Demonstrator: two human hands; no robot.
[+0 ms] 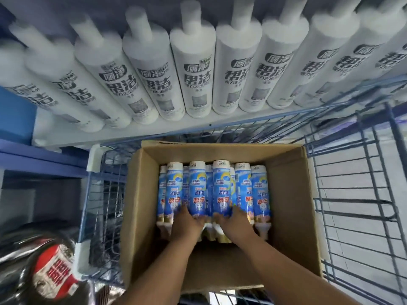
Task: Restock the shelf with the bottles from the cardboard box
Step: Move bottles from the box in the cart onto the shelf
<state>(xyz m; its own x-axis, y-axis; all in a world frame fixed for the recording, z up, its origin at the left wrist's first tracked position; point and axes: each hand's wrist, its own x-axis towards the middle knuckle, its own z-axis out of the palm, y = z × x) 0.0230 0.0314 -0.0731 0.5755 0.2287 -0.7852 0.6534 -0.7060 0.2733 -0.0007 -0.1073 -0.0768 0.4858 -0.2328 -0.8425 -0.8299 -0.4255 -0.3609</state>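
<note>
Lying in rows inside an open cardboard box (293, 194): blue-labelled bottles (197, 188) with white bases and pale caps, printed in white and red, label text upside down from the wearer's side, caps pointing toward the wearer and bases away. Stacked in at least two layers, top row of about five side by side, more showing in the gaps beneath. Filling only the far part of the box, with bare cardboard floor below the wrists.

Directly under and ahead of both hands, bottle bodies stretching away beyond the fingertips, cap ends beneath the palms. Left hand (187, 223) down on the neck end of the bottles left of centre, fingers curled over and between them; right hand (236, 222) likewise on the bottles right of centre, fingers wrapped down around a bottle's lower end. Almost touching each other at the middle of the row. Exactly which bottle each grips: cannot tell, fingertips hidden among the bottles.

Both forearms bare, reaching in from the near edge, converging toward the centre, palms down.

Box seated in a blue wire cart (352, 194). Beyond the fingertips and higher, a white shelf (132, 133) carrying a row of tall white bottles (193, 73) with black lettering, blurred
</note>
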